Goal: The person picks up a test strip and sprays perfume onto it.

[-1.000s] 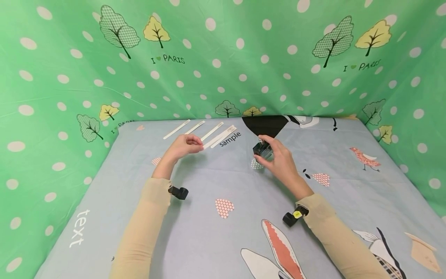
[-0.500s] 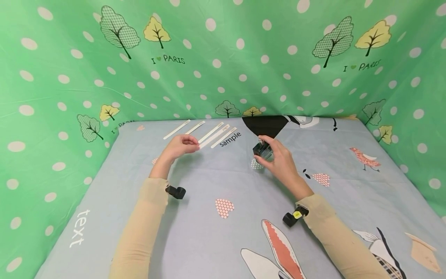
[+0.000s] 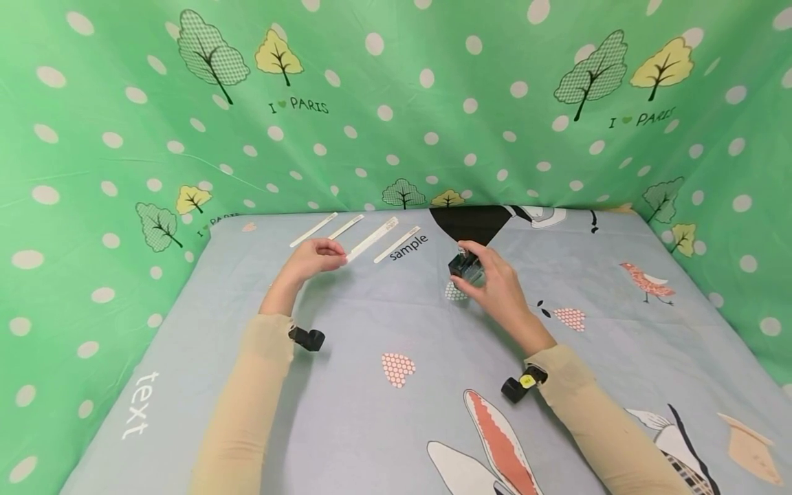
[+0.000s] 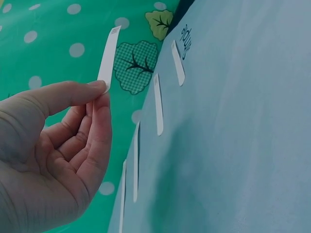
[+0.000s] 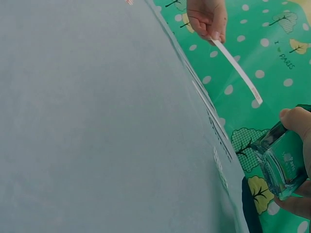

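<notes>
Pinches a white paper strip (image 4: 108, 56) by its plain end between thumb and index finger of the left hand (image 4: 60, 150), gap closed on the paper, likely to leave the printed end untouched, pointing far right. Grips a square glass bottle (image 5: 282, 160) in the right hand (image 3: 500, 278), with fingers spread wide to opposite sides, probably for steadiness; cannot tell its tilt. Has four more strips (image 4: 159, 104) spaced out on the far left of the worktop (image 3: 346, 412), perhaps for separate pick-up. Faces a green polka-dot curtain (image 3: 346, 62) just beyond, limiting reach on the far side.
</notes>
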